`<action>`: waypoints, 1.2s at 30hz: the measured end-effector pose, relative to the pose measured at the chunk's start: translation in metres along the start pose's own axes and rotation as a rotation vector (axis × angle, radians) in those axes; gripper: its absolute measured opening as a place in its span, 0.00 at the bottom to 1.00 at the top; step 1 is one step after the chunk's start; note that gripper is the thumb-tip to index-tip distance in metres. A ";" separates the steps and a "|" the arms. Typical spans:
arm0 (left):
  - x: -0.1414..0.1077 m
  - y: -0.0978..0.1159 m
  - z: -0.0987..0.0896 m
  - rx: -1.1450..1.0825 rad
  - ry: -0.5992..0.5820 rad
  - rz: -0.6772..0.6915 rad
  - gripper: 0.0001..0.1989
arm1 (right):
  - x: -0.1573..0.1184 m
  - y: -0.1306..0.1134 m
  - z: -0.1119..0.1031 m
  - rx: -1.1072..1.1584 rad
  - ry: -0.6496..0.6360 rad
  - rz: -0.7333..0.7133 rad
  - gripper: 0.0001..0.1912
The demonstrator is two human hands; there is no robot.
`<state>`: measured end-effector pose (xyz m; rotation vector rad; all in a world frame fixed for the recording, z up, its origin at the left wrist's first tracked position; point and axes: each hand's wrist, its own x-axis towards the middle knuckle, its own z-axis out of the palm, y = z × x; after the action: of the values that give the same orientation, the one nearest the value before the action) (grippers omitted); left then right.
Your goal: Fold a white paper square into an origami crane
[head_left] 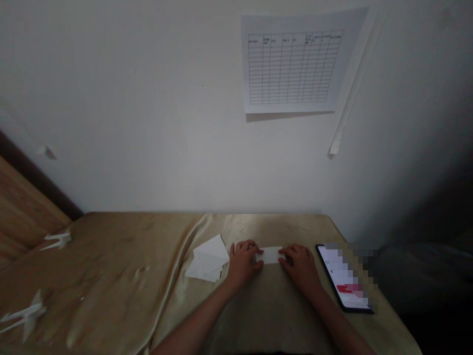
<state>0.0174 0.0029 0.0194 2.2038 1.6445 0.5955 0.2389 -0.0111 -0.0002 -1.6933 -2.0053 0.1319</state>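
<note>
A small white rectangle of paper (pixel 271 255) lies on the cloth-covered table between my two hands. My left hand (pixel 244 259) has its thumb and fingers closed on the paper's left end. At the right end, my right hand (pixel 298 261) pinches the paper between thumb and fingertips. Just left of my left hand rests a loose stack of white paper sheets (pixel 209 259), their corners fanned out unevenly.
A tablet or large phone (pixel 343 281) with a lit screen lies near the table's right edge. Two folded white paper shapes (pixel 27 314) sit at the far left. Gold-brown cloth (pixel 121 266) covers the table, which meets a white wall bearing a printed grid sheet (pixel 291 69).
</note>
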 end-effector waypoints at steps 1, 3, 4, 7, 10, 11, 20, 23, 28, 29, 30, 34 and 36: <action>0.000 -0.001 0.000 -0.006 -0.004 -0.001 0.16 | 0.000 0.000 0.000 -0.003 0.000 0.002 0.11; 0.000 -0.003 -0.002 -0.013 -0.012 -0.001 0.15 | 0.001 0.000 -0.001 -0.019 0.005 0.001 0.12; 0.001 -0.004 -0.003 -0.013 -0.018 -0.002 0.15 | 0.001 0.001 -0.001 -0.027 0.005 -0.006 0.12; 0.000 -0.005 -0.005 -0.013 -0.036 0.006 0.15 | 0.001 0.003 -0.001 -0.032 -0.002 -0.026 0.13; 0.000 -0.006 -0.007 -0.017 -0.050 0.025 0.15 | 0.000 0.005 -0.002 -0.006 -0.013 -0.027 0.14; -0.001 -0.008 -0.007 -0.018 -0.053 0.034 0.16 | 0.000 0.006 -0.002 0.002 -0.015 -0.025 0.14; 0.003 -0.027 -0.006 -0.001 -0.065 0.126 0.19 | 0.001 0.015 0.003 0.028 -0.032 -0.034 0.16; 0.002 -0.025 -0.007 0.021 -0.037 0.139 0.18 | 0.002 0.019 0.004 0.057 -0.038 -0.020 0.17; -0.004 -0.017 -0.009 0.044 0.003 0.136 0.18 | 0.003 0.026 0.005 0.116 -0.078 -0.041 0.19; -0.006 -0.016 -0.010 0.047 0.003 0.133 0.18 | 0.003 0.027 0.006 0.121 -0.084 -0.043 0.19; -0.007 -0.014 -0.010 0.053 0.003 0.128 0.17 | 0.003 0.028 0.006 0.122 -0.085 -0.043 0.19; -0.011 -0.006 -0.007 0.089 0.030 0.084 0.15 | 0.002 0.024 0.006 0.084 -0.061 -0.040 0.19; -0.013 -0.004 -0.004 0.102 0.045 0.075 0.16 | 0.002 0.018 0.004 0.050 -0.033 -0.033 0.17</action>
<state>0.0090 -0.0082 0.0195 2.3498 1.6554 0.5973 0.2526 -0.0045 -0.0102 -1.6362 -2.0361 0.1976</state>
